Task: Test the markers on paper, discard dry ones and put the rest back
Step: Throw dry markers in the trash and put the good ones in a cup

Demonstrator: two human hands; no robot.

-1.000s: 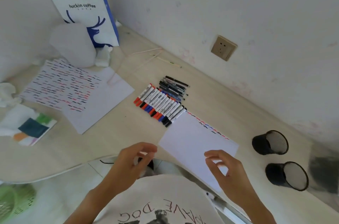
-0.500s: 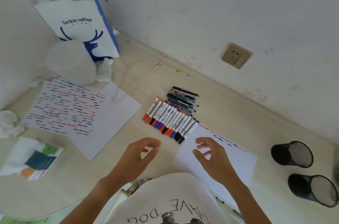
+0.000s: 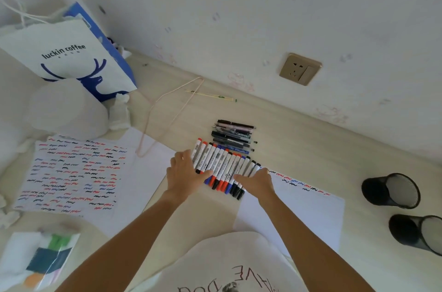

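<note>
A row of several whiteboard markers (image 3: 223, 165) with red, blue and black caps lies side by side on the desk. My left hand (image 3: 184, 172) rests against the row's left end, thumb across the lower caps. My right hand (image 3: 257, 181) lies on the row's right end, fingers spread over the last markers. The markers stay flat on the desk between both hands. A white test sheet (image 3: 299, 215) with short scribbles along its top edge lies under my right forearm. Behind the row sits a small pile of dark pens (image 3: 233, 135).
Two black mesh cups (image 3: 392, 191) (image 3: 418, 234) lie on their sides at the right. A sheet full of scribbles (image 3: 71, 177) lies at the left, with a coffee paper bag (image 3: 69, 57) and a white plastic bag (image 3: 64, 110) behind it. A wall socket (image 3: 300, 69) is above the desk.
Both hands have moved forward from near my body to the marker row and now touch its two ends. The view has tilted closer to the desk.
</note>
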